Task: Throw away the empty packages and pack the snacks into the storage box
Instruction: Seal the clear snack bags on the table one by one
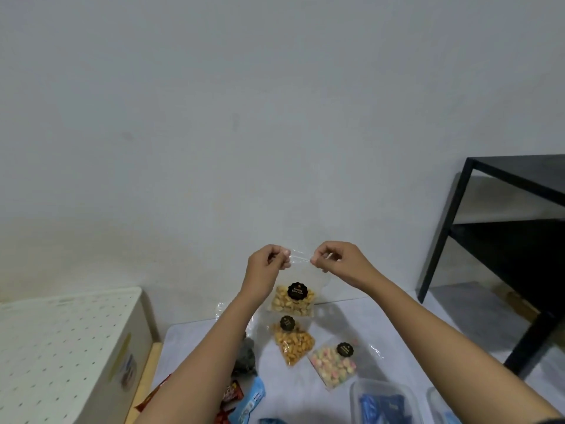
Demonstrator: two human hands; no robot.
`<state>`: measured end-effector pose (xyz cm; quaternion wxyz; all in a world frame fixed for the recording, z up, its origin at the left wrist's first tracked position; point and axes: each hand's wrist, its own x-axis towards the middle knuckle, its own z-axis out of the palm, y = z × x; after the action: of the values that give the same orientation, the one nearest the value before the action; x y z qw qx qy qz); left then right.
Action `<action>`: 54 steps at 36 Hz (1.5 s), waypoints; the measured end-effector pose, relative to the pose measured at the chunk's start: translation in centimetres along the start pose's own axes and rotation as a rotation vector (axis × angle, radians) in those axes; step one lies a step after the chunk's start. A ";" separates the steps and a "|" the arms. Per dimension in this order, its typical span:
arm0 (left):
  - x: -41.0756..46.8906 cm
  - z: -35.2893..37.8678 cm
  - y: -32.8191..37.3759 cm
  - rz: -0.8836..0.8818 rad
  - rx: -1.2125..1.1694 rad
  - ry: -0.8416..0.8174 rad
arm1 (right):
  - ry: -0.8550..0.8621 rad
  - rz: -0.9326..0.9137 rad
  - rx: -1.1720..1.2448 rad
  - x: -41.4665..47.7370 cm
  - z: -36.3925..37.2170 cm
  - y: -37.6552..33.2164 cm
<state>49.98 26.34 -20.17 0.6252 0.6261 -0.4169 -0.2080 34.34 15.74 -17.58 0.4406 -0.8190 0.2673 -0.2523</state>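
A clear bag of pale yellow snacks with a round black label hangs in the air in front of the wall. My left hand pinches its top left corner and my right hand pinches the top right corner. Below it on the pale floor lie a clear bag of orange snacks and a clear bag of pink and green snacks, both with black labels. A clear storage box holding blue packets sits at the bottom right.
A cream perforated box stands at the left. A black metal shelf is at the right. Red and blue wrappers and a dark crumpled lump lie under my left arm. Another clear container shows at the bottom right edge.
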 end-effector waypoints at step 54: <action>-3.5 3.9 3.0 -0.090 0.015 -0.221 | 0.065 0.114 -0.365 -4.0 -2.0 -1.8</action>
<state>44.17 27.14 -18.74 0.5607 0.6222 -0.4563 -0.3006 30.48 18.04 -15.78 0.2893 -0.8604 0.3685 -0.2005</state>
